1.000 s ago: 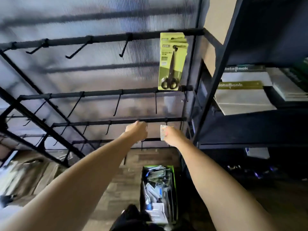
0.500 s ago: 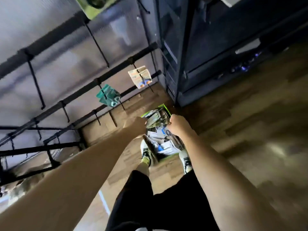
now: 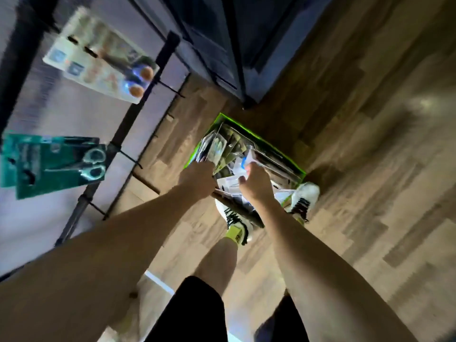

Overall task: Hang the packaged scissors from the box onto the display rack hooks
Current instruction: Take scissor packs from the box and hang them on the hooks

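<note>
Wood-plank flooring fills the right and lower frame, with a dark shelving unit point(image 3: 214, 33) rising at upper centre and a pale wall behind the rack on the left.

At centre frame both hands are down in the green-edged box point(image 3: 256, 141) that stands on the floor just ahead of the person's white shoes point(image 3: 304, 196). The left hand point(image 3: 198, 180) has its fingers curled down among the upright packs at the box's left side; which pack it grips is hidden, so its hold cannot be told. The right hand point(image 3: 255, 185) pinches a pale, clear-fronted pack point(image 3: 243, 164) and appears to be lifting it, probably to pick the next item to hang. The box is crammed with carded packs standing on edge, glossy and overlapping, which likely explains using two hands to part them.

Outward to the left, the black display rack point(image 3: 118, 134) shows bare hooks on its lower bars. Two packs already hang there: a teal card with silver-handled scissors point(image 3: 59, 166) at mid left, and a pale card with blue-and-orange scissors point(image 3: 103, 67) at upper left, both blurred.
</note>
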`<action>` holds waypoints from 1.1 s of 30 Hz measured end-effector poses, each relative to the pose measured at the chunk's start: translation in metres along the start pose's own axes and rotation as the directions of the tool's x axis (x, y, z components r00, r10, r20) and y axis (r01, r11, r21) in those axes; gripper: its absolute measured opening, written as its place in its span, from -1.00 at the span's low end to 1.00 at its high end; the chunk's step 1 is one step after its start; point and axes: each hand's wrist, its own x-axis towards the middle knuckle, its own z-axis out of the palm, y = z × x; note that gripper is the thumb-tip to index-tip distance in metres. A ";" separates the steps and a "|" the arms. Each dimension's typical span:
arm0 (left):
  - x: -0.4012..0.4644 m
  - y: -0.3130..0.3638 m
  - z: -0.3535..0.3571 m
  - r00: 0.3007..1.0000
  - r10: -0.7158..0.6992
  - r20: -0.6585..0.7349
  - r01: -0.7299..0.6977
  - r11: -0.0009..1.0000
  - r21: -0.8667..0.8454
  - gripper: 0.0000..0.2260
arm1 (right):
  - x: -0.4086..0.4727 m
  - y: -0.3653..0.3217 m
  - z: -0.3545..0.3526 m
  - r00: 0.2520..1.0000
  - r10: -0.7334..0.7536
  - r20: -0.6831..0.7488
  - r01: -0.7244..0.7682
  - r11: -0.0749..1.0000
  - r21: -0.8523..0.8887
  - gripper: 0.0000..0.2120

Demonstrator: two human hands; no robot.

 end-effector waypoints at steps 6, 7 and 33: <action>0.086 0.002 0.048 0.974 0.225 -0.032 -0.216 0.960 0.179 -0.84 | 0.079 0.027 0.057 0.996 0.035 -0.082 -0.026 0.993 0.115 -0.61; 0.101 0.003 0.052 0.970 0.240 -0.040 -0.229 0.956 0.184 -0.85 | 0.092 0.029 0.065 0.996 0.034 -0.084 -0.023 0.992 0.127 -0.62; 0.191 0.012 0.091 0.890 0.451 -0.070 -0.379 0.816 0.436 -0.60 | 0.140 0.038 0.124 0.982 0.034 -0.186 -0.015 0.995 0.101 -0.58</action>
